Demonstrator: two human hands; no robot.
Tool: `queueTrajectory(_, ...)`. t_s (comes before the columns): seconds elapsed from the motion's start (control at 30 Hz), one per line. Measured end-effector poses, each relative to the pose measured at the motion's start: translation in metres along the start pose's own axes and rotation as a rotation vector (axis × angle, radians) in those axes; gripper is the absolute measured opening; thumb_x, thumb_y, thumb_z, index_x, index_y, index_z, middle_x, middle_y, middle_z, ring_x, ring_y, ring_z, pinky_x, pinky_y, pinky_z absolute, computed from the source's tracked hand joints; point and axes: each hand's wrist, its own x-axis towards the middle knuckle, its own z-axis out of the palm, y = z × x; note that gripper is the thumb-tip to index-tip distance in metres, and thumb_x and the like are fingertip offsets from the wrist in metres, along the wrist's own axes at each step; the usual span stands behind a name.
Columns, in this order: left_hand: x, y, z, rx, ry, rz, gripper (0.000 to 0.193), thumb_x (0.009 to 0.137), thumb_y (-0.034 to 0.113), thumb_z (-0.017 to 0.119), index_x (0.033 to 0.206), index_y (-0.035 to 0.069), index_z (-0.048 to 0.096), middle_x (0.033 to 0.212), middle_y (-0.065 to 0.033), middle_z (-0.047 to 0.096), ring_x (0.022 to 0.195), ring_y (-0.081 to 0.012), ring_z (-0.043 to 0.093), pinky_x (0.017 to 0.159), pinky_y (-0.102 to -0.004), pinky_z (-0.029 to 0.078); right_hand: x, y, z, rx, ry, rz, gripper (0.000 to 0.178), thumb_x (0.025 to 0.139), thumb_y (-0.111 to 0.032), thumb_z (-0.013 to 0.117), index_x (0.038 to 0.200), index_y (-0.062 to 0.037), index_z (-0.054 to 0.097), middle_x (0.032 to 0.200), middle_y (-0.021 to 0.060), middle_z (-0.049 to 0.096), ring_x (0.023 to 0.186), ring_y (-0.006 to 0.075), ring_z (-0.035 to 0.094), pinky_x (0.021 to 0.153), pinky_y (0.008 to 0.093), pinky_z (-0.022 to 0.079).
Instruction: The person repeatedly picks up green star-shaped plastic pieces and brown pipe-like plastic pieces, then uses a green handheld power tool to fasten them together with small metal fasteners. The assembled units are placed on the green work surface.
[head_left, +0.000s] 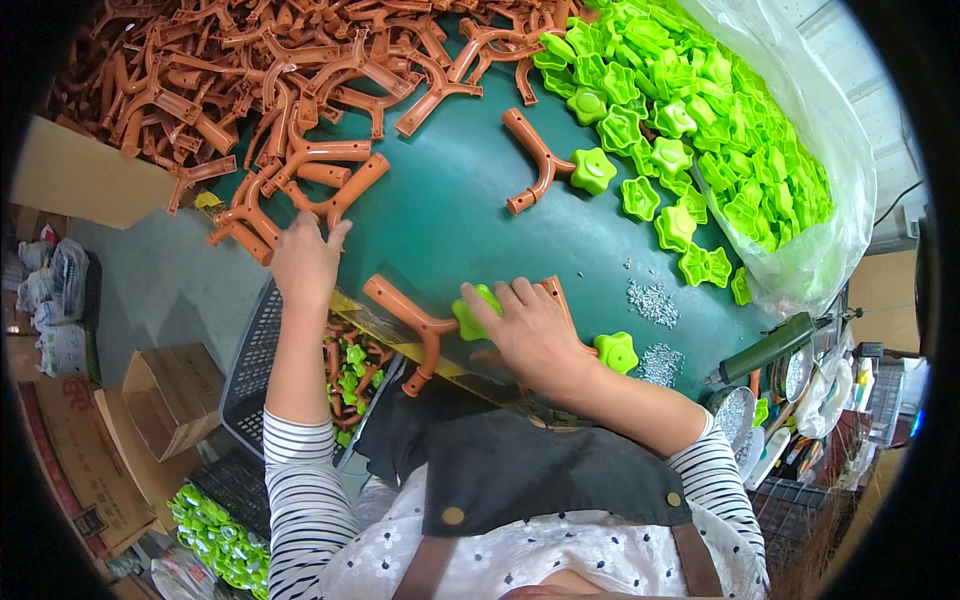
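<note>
My left hand (307,262) is at the near edge of the pile of brown Y-shaped plastic parts. Its thumb and fingers close around the lower end of one brown Y-shaped part (357,188). My right hand (530,328) grips a green star-shaped knob (474,314), which partly hides under the fingers. That knob meets the stem of another brown Y-shaped part (412,320) lying at the table's near edge. Beneath my right hand lies a further brown part (556,294), partly covered, with a green knob (615,352) at its end.
Brown parts (270,60) heap at the far left of the green table (440,210). Green knobs (740,150) spill from a clear bag (845,150). Small metal screws (655,302) lie near a green power screwdriver (768,348). A grey crate (255,355) stands below the left edge.
</note>
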Motion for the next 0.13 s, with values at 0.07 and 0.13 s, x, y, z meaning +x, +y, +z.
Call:
queueTrajectory(0.07, 0.008, -0.010, 0.011, -0.203, -0.073, -0.049, 0.034, 0.092, 0.035, 0.072, 0.096, 0.002, 0.066, 0.082, -0.0131, 0.069, 0.070, -0.0284, 0.066, 0.066, -0.0416, 0.053, 0.004, 0.004, -0.012, 0.072, 0.043, 0.026, 0.061, 0.082, -0.026, 0.073, 0.137, -0.0061, 0.054, 0.108, 0.0118, 0.061, 0.100, 0.0277, 0.058, 0.082, 0.0396, 0.050)
queueTrajectory(0.13, 0.016, -0.009, 0.023, -0.317, -0.115, -0.054, 0.037, 0.092, 0.039, 0.073, 0.095, 0.003, 0.066, 0.078, -0.0115, 0.069, 0.064, -0.0261, 0.065, 0.063, -0.0416, 0.053, 0.008, 0.015, -0.013, 0.167, 0.096, 0.064, 0.069, 0.080, -0.031, 0.078, 0.139, -0.0078, 0.053, 0.113, 0.0101, 0.061, 0.104, 0.0291, 0.056, 0.087, 0.0418, 0.049)
